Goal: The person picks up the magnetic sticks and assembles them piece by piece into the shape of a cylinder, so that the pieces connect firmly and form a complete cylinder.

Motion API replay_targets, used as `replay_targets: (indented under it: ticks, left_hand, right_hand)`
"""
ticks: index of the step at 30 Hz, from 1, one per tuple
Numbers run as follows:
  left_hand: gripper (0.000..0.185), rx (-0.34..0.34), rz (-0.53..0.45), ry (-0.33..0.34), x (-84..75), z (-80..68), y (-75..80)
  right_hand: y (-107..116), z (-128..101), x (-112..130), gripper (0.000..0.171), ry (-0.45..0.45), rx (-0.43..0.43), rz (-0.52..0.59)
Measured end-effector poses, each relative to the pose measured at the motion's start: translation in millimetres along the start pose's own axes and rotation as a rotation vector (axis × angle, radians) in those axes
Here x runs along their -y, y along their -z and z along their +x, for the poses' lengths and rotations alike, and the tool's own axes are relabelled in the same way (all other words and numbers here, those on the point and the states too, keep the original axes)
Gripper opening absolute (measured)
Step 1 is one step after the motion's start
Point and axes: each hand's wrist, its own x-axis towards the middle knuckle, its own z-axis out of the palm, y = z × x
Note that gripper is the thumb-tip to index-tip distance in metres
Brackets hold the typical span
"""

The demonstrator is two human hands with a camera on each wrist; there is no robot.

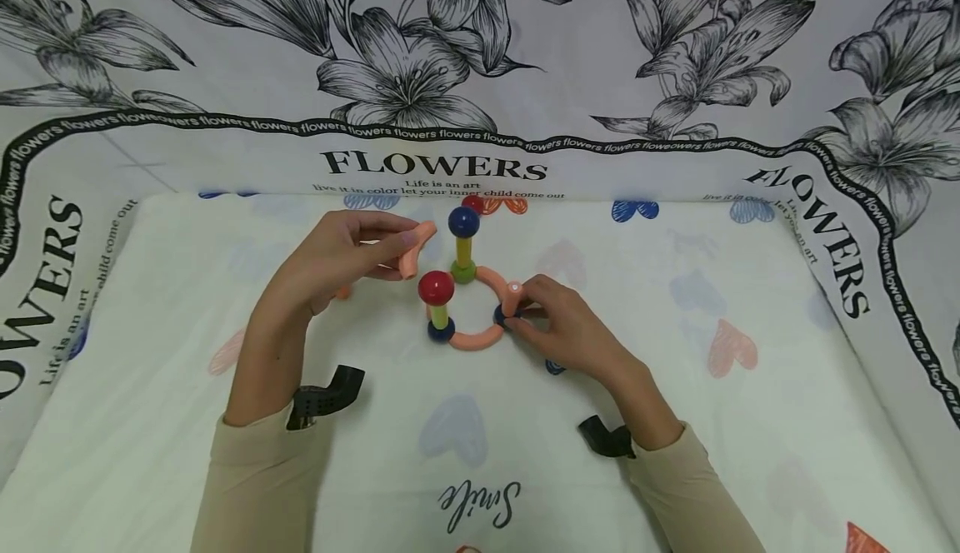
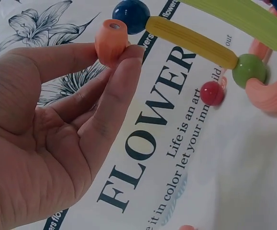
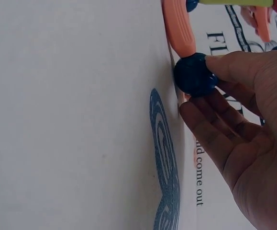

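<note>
A toy built of rods and balls stands mid-mat: an orange curved ring (image 1: 480,338) carries two upright yellow-green rods, one topped by a red ball (image 1: 436,286), the other by a blue ball (image 1: 463,221). My left hand (image 1: 390,246) is raised just left of it and pinches a loose orange curved piece (image 1: 416,249) (image 2: 111,40) between thumb and fingers. My right hand (image 1: 517,313) grips a dark blue ball (image 1: 500,314) (image 3: 194,74) at the ring's right side, where it meets the orange curve (image 3: 179,28).
A loose red ball (image 1: 472,201) (image 2: 211,93) lies behind the toy. Another orange piece (image 1: 343,292) peeks from under my left hand and a blue one (image 1: 555,367) from under my right. The white printed mat (image 1: 675,420) is ringed by flower-print cloth (image 1: 675,137).
</note>
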Motion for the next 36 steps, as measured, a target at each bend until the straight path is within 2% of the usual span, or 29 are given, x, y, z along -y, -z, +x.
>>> replay_targets:
  ticks: [8, 19, 29, 36]
  left_hand:
    - [0.060, -0.041, 0.003, -0.016, -3.7, -5.8, 0.3]
    - [0.056, -0.058, -0.031, -0.066, -7.8, -1.5, -6.3]
    - [0.050, 0.014, -0.043, -0.090, -4.7, 1.5, -6.4]
    - [0.051, 0.021, -0.053, -0.084, -3.2, 1.7, -9.5]
  right_hand:
    - [0, 4, 3, 0.015, 0.021, 0.009, 0.001]
    - [4, 4, 5, 0.015, 0.007, -0.001, -0.018]
    - [3, 3, 3, 0.016, 0.004, 0.004, -0.016]
    - [2, 1, 2, 0.016, 0.008, 0.002, -0.016]
